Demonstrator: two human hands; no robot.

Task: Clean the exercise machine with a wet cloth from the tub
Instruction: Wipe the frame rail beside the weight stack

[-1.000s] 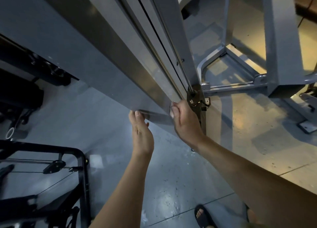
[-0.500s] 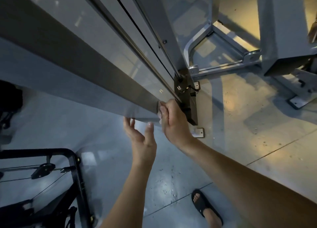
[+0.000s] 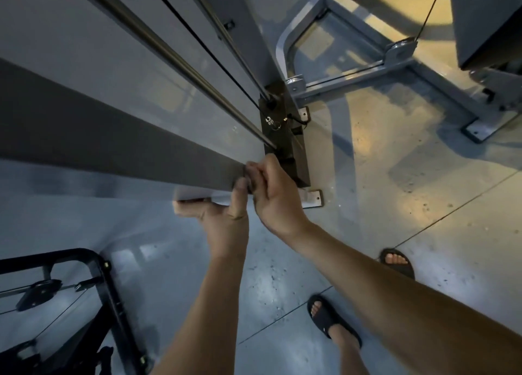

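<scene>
At the bottom left, a black frame [image 3: 103,287] is seen on the floor [image 3: 175,276]. Above it, the exercise machine [image 3: 84,50] is seen, and its dark grey panel [image 3: 113,137] runs down to the hands. The left hand [image 3: 223,216] is laid at the panel's bottom edge, with fingers kept straight under it and the thumb pressed on its dark side. Just beside it, the right hand [image 3: 275,196] is curled round the panel's bottom corner. The corner seems to be gripped, though the fingertips are partly hidden. A black block [image 3: 285,137] is seen just behind the right hand. Black sandals [image 3: 327,321] are worn at the lower right.
</scene>
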